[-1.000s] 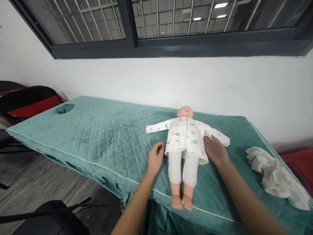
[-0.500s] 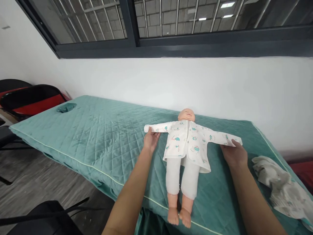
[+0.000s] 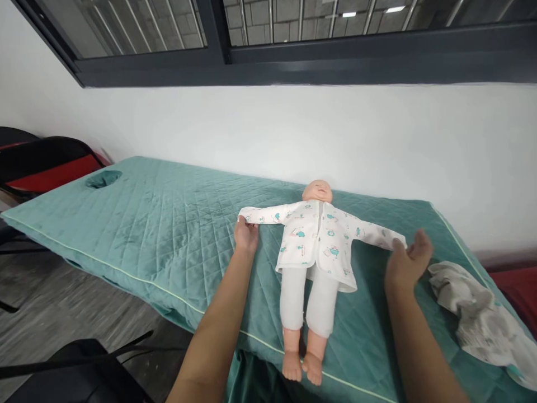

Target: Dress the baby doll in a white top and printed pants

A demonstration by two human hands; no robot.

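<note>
A baby doll (image 3: 318, 191) lies face up, its feet toward me. It wears a white printed jacket (image 3: 298, 232) with both sleeves stretched out sideways, and its legs are white down to the bare lower part. At the end of the sleeve on the left, my left hand (image 3: 246, 235) is closed on the cuff. My right hand (image 3: 408, 260) is beside the other cuff, fingers raised and apart, the thumb close to the sleeve's end; whether it touches the cloth I cannot tell.
The doll rests on a green quilted bed cover (image 3: 168, 224) with a face hole at the far left. A crumpled white cloth (image 3: 482, 319) lies at the right. Black and red chairs (image 3: 54, 165) stand at the left, and a window (image 3: 268, 61) is above the white wall.
My right hand has let go of the right-hand sleeve and its fingers have lifted apart. My left hand has shifted outward to the sleeve's very end. The view has moved slightly.
</note>
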